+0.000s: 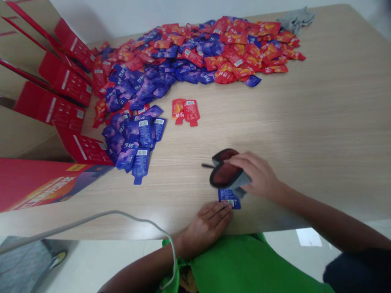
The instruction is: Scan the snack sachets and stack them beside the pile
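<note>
My right hand is closed around dark-framed sunglasses with reddish lenses, held above the table near its front edge. A piece of grey cloth is in the same hand, behind the lenses. Under the sunglasses lies a blue sachet, flat on the table and partly covered. My left hand rests palm down with its fingers stretched out, and the fingertips touch the sachet's near edge.
Red and blue sachets lie in a large heap along the back, with a smaller blue pile left. Two red sachets lie mid-table. Open red boxes line the left. A grey cloth sits back right; a cable crosses front left.
</note>
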A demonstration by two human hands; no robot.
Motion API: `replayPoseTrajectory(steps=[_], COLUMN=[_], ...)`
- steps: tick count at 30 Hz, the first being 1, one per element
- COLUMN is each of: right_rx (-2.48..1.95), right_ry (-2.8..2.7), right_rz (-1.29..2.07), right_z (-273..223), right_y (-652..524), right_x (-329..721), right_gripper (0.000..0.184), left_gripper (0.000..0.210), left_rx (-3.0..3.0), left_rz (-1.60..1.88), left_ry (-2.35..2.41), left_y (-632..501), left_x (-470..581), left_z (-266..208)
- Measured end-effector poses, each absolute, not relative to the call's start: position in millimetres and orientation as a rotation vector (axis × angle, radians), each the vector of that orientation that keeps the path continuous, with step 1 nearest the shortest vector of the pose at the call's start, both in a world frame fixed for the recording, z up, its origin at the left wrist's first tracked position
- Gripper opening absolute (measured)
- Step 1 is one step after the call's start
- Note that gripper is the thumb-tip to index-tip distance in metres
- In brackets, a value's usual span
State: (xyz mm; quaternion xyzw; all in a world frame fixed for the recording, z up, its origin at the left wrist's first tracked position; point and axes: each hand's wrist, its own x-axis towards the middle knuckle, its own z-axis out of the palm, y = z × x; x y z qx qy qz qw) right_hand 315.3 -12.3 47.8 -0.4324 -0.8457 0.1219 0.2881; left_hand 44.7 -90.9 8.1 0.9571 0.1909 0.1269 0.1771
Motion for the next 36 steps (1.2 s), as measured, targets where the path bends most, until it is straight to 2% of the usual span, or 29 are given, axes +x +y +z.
replayPoseTrajectory(steps=[4, 6, 10, 15, 19, 24, 27, 30, 33, 36], right_rx=[-0.911, -0.965, -1.185, -1.325, -1.098, -0.934, -1.084, -1.212, -1.3, -1.264], right_ry=[-2.583, -2.595, -2.529, -2.298, -2.303, -2.587, -2.546, -2.537, -2.399, -2.226], right_rz=[0.594, 0.615, 0.394, 0.115, 0.322, 0.594, 0.499, 0.306, 0.137, 0.142], right_z=[24.3, 10.7, 6.5, 42.7, 51.9, 16.3, 2.9, 10.7, 33.5, 52.7], right_y=[-59.7, -50.7, 14.5, 45.5, -16.5, -59.3, -20.9, 34.6, 61.8, 39.1], right_x=[295.2, 293.5, 309.3, 326.0, 313.7, 296.3, 303.0, 316.5, 325.0, 321.0], right_gripper=[0.041, 0.041, 0.05, 0.052, 0.048, 0.039, 0.048, 0.056, 0.056, 0.052], left_gripper=[0.051, 0.044, 0.037, 0.034, 0.034, 0.03, 0.034, 0.033, 0.032, 0.031], left_rx=[2.655, 2.669, 2.703, 2.694, 2.669, 2.647, 2.641, 2.645, 2.642, 2.649], left_rz=[0.256, 0.282, 0.374, 0.428, 0.457, 0.412, 0.448, 0.468, 0.476, 0.512], left_ry=[0.667, 0.62, 0.519, 0.559, 0.571, 0.645, 0.561, 0.549, 0.56, 0.558], left_y=[-92.0, -93.1, -95.0, -96.1, -96.5, -95.9, -95.6, -96.1, -95.9, -94.8], left_x=[48.9, 47.4, 41.9, 41.5, 44.0, 45.5, 43.6, 41.2, 40.5, 41.4], left_z=[12.5, 11.9, 6.5, 0.8, -3.0, -2.2, -0.1, -1.9, -5.3, -6.2])
